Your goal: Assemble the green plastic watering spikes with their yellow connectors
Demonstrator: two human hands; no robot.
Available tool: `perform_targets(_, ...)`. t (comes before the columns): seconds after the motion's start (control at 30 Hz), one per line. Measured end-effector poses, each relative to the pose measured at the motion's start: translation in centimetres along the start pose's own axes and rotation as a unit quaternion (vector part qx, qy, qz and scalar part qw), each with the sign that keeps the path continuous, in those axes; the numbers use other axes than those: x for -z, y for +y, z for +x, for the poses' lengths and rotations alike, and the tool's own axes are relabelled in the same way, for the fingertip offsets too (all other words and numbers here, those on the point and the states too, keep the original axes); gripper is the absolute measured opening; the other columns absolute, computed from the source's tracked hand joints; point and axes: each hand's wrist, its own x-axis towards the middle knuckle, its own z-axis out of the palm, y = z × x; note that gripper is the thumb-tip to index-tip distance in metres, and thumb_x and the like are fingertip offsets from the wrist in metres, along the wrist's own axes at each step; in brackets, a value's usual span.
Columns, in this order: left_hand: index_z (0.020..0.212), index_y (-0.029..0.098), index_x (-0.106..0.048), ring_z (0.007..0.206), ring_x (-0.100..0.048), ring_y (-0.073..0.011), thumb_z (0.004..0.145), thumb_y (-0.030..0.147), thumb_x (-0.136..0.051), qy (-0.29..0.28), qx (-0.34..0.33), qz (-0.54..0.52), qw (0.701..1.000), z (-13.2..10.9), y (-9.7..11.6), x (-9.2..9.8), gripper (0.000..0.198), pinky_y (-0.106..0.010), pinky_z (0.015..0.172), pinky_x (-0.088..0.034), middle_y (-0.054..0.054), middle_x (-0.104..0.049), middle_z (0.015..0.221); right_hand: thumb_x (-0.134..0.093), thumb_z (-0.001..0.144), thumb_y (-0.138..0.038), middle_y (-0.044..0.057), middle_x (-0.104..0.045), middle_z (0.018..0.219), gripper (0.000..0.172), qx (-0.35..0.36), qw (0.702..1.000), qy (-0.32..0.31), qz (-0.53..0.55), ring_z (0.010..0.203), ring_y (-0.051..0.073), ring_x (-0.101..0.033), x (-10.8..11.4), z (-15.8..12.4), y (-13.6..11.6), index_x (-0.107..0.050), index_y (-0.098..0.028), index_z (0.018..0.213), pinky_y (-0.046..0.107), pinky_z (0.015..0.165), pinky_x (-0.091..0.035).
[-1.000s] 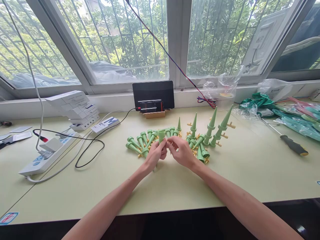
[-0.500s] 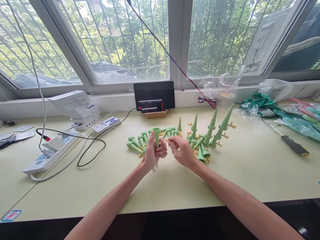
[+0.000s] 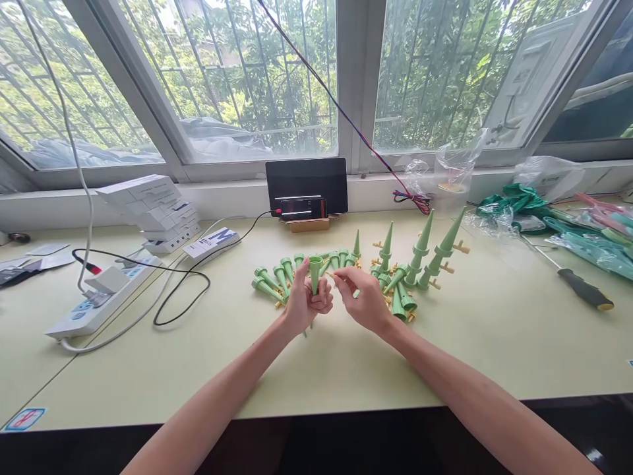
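Observation:
My left hand (image 3: 302,305) is closed around a green plastic watering spike (image 3: 315,274), its wide open end up and its narrow end pointing down. Just to the right, my right hand (image 3: 364,300) pinches a small yellow valve (image 3: 331,275) between thumb and fingertips, close beside the spike but seemingly apart from it. Behind the left hand lie several more green spikes (image 3: 267,285). Beyond the right hand, other spikes fitted with yellow valves lie in a heap (image 3: 398,305), and several stand point-up (image 3: 439,254).
A phone (image 3: 302,209) leans on a dark tablet (image 3: 306,178) at the window. On the left are a power strip (image 3: 106,297), cables and stacked white boxes (image 3: 148,208). To the right lie a screwdriver (image 3: 583,287) and plastic bags (image 3: 593,244).
The view has shifted slightly. The spike in my left hand has moved a little to the right; both hands keep their grips and stay close together.

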Motion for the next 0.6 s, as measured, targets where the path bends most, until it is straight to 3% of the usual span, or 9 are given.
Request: perform_targets(0.6,0.046,0.015,-0.046,0.043,-0.018,-0.0062,0.084,0.073,-0.037,0.011,0.008,0.039,0.999,0.12,-0.31,-0.08,0.07,-0.021,0.046,-0.015,0.006,-0.015,0.047,-0.05,0.095,-0.024,0.004,-0.066,0.082,0.015,0.032,0.999,0.016,0.01,0.063,0.012,-0.058,0.24,-0.2,-0.9,-0.064,-0.019,0.093,0.024,0.059,-0.049)
